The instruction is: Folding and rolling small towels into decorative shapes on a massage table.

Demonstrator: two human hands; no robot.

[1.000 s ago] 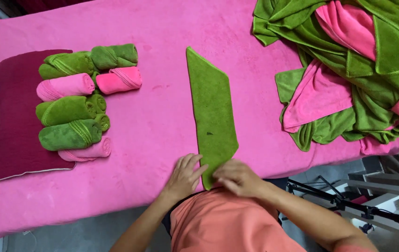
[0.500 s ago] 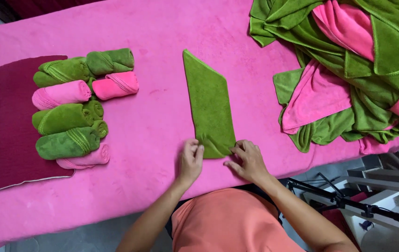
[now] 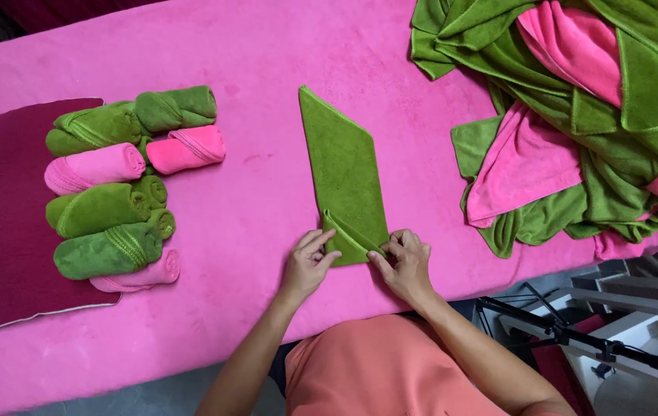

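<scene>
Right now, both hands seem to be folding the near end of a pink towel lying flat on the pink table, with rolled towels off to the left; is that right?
Not quite: the head view shows the towel is green, not pink. Both the left hand and right hand do press its near end on the pink table, with rolled towels to the left.

Green towel (image 3: pixel 344 166): terry cloth, matt, short fuzzy nap, stitched hem along edges. Desk cover (image 3: pixel 267 46): pink plush cloth, matt, soft nap with faint brush marks. Rolled towels (image 3: pixel 109 196): same fuzzy cloth, green and pink, ribbed stitched bands. Maroon cushion (image 3: pixel 5 223): cloth, matt, finely ribbed weave. Loose towel heap (image 3: pixel 575 115): matt terry cloth. Stand (image 3: pixel 575 335) below desk: black metal, slight sheen.
</scene>
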